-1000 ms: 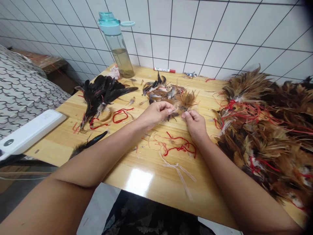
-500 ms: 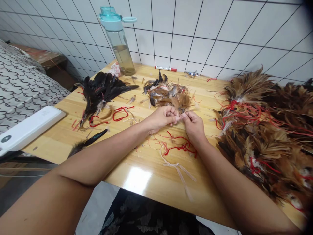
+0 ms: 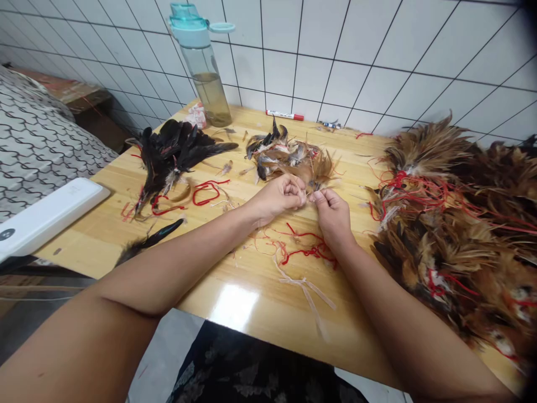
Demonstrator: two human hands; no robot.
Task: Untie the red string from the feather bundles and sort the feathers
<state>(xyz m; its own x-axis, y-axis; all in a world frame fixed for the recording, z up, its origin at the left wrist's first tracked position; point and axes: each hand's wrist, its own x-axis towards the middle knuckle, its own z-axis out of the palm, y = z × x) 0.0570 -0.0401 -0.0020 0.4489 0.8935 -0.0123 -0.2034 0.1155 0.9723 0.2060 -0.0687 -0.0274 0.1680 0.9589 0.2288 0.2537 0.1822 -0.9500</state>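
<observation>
My left hand [image 3: 282, 197] and my right hand [image 3: 332, 214] meet over the middle of the wooden table [image 3: 268, 313], fingertips nearly touching. Both are pinched closed, and what lies between the fingers is too small to make out. Just beyond them is a loose heap of brown and black feathers [image 3: 289, 157]. Tangled red yarn [image 3: 310, 253] lies on the wood below my hands, with a pale translucent strip [image 3: 308, 291] nearer the front edge.
Tied brown feather bundles [image 3: 457, 246] fill the right side. Black feathers [image 3: 172, 151], a red yarn loop [image 3: 205, 193] and a white device [image 3: 54, 215] are at left. A water bottle [image 3: 207, 84] and a red-capped marker [image 3: 284, 115] stand or lie near the tiled wall.
The fingers of my left hand have curled slightly more, and its knuckles sit a little higher. My right hand stays almost in place. The view has shifted slightly.
</observation>
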